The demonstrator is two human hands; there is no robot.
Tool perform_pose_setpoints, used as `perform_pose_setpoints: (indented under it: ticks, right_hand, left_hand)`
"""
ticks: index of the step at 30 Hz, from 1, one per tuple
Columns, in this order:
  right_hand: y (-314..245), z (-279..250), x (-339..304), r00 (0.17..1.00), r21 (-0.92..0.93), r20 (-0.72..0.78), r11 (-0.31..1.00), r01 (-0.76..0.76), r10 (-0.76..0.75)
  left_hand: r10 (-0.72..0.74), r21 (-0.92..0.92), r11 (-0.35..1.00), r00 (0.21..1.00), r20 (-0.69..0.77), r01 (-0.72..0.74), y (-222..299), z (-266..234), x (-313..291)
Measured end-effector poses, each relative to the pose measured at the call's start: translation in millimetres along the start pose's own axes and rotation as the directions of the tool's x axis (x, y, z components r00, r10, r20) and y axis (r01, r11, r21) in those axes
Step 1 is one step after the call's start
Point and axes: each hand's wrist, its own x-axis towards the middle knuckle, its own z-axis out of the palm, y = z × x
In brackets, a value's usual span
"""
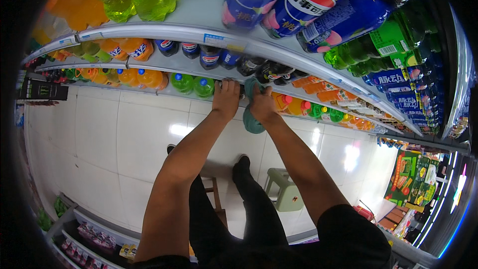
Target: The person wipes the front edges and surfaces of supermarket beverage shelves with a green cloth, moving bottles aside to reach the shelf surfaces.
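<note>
Faces a tiered shelving unit (164, 31), curving across the upper view and loaded with drinks grouped by colour and kind, likely for finding each quickly. Overlooks a pale tiled floor (99, 129). Has a green stool (286, 197) just beside the right leg (259, 214), perhaps placed there as a nearby seat. Looks onto big blue bottles (254, 0) in the uppermost visible tier, with labels turned outward, presumably for reading from the front. Reaches both hands to the lowest tier, between green bottles (184, 83) on one side and orange bottles with red caps (282, 100) on the other. Curls the left hand (227, 98) at the tier's front, possibly for steadying; cannot tell whether closed on anything. Closes the right hand (263, 103) on a green cloth (254, 123), bunched with a loose end hanging below, probably gathered for a firm grip. Leaves a dark object (242, 90) showing between both hands, too hidden for naming.
</note>
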Motion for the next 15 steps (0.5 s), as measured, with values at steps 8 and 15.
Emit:
perform_pose_setpoints:
  ticks: [8, 15]
  right_hand:
    - [112.1, -5.2, -10.5, 0.988, -0.078, -0.091, 0.988, -0.134, 0.127]
    - [127.5, -11.8, -11.7, 0.997, -0.102, -0.064, 0.994, -0.048, 0.041]
  left_hand:
    - [0.019, 0.001, 1.000, 1.000, -0.014, -0.019, 2.0, -6.6, -3.8]
    - [-0.020, 0.058, 0.998, 1.000, -0.021, 0.021, 9.9, 1.3, -1.2]
